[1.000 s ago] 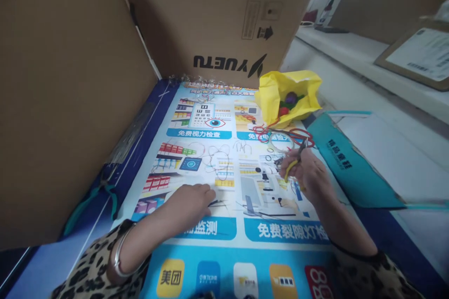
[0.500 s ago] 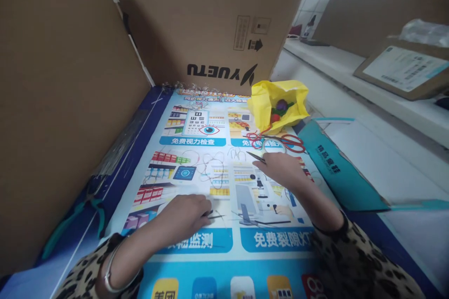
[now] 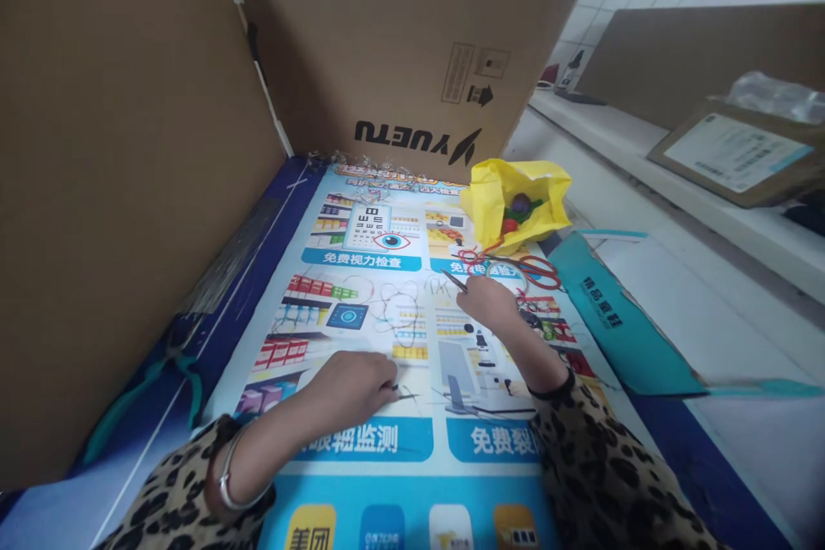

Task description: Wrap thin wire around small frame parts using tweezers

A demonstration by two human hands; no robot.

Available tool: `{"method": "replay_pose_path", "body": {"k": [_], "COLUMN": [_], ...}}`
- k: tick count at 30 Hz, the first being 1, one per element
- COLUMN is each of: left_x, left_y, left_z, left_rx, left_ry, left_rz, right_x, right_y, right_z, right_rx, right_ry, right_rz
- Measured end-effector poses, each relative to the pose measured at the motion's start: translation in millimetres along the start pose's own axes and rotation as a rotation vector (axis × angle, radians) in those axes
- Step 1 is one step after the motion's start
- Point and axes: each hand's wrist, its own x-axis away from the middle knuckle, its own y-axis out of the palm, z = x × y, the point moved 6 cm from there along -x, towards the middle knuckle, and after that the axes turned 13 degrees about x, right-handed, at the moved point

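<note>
My right hand [image 3: 491,302] is closed around a slim pointed metal tool [image 3: 455,280], its tip aimed left over short bent wires [image 3: 440,284] on the printed sheet. Nearer to me, my left hand [image 3: 351,387] rests low on the sheet, fingers pinched together. A thin dark piece [image 3: 407,396] sticks out to the right of those fingertips; its kind is unclear. Between and beyond the hands lies a thin wire bent into a flower-like outline [image 3: 396,314]. Red-handled scissors [image 3: 540,271] lie just behind my right hand, beside red thread [image 3: 473,257].
A yellow bag [image 3: 486,198] with coloured balls stands at the back right. Beside it is a teal box flap [image 3: 602,309]. Teal-handled pliers [image 3: 145,391] and a bundle of thin wires [image 3: 225,266] lie at left. Cardboard walls [image 3: 400,34] rise behind and left.
My right hand has moved a little left with the pointed tool, closer to the bent wires. My left hand stays almost in place. The whole view has shifted slightly.
</note>
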Motion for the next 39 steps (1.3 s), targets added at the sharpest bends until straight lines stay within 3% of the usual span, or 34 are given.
{"method": "replay_pose_path", "body": {"k": [11,17,18,19,22,25,29,34,39], "left_x": [-1,1,1,0,0,1,-5,-27,-54], "left_y": [-3.5,-9.8,-12.2,-15.1,-26.2,-36.1,-42.6,-40.9,-31.9], "left_z": [-7,-8,-7,-8,-10,-10,3,24,34], "left_rx": [0.085,0.233,0.259,0.282,0.334,0.445,0.633,0.794,1.018], "left_ry": [0.017,0.06,0.069,0.068,0.002,-0.074,-0.055,-0.006,-0.032], "left_rz": [0.02,0.025,0.044,0.073,0.188,0.279,0.324,0.326,0.346], "right_x": [0,16,21,27,48,67,80,84,83], "right_y": [-6,-15,-15,-14,-8,-4,0,7,16], "right_z": [-8,7,9,7,-6,-22,-38,-41,-38], "right_rx": [-0.027,-0.139,-0.204,-0.418,-0.994,-1.312,-1.527,-1.671,-1.687], "right_ry": [-0.011,-0.047,-0.077,-0.158,-0.412,-0.57,-0.659,-0.727,-0.68], "right_rz": [0.014,0.073,0.076,0.058,-0.105,-0.271,-0.43,-0.513,-0.529]}}
